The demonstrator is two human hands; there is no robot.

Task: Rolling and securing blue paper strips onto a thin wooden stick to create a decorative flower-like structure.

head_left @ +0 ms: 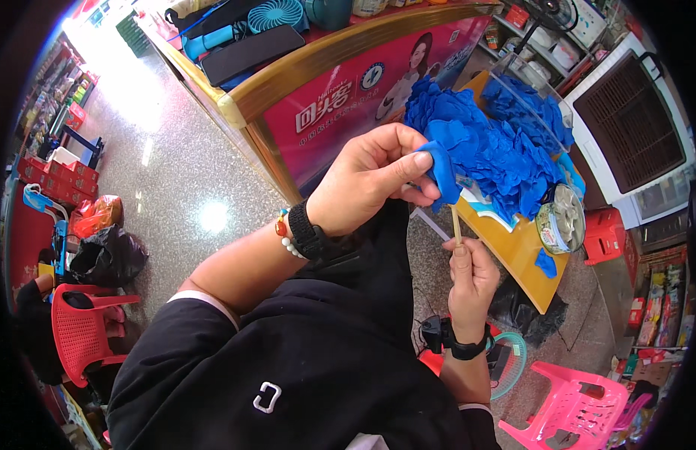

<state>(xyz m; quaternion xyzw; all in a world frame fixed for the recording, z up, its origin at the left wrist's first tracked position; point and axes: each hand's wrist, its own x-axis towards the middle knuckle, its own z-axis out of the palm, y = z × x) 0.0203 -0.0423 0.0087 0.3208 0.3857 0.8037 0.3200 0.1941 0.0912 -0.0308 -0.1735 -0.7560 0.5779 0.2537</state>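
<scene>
My left hand pinches a soft blue petal-shaped piece between thumb and fingers. Below it, my right hand grips a thin pale stick upright. The stick's upper end reaches the lower edge of the blue piece; whether it is attached there, I cannot tell. Just beyond both hands, a big heap of similar blue pieces covers much of a narrow wooden table. A round tin stands at the table's right edge, with a single blue scrap lying near it.
A wooden-edged counter with a pink front panel stands ahead, bearing a small blue fan. Right of the table are a white appliance and a pink plastic chair. At far left, a person's arm shows by a red chair.
</scene>
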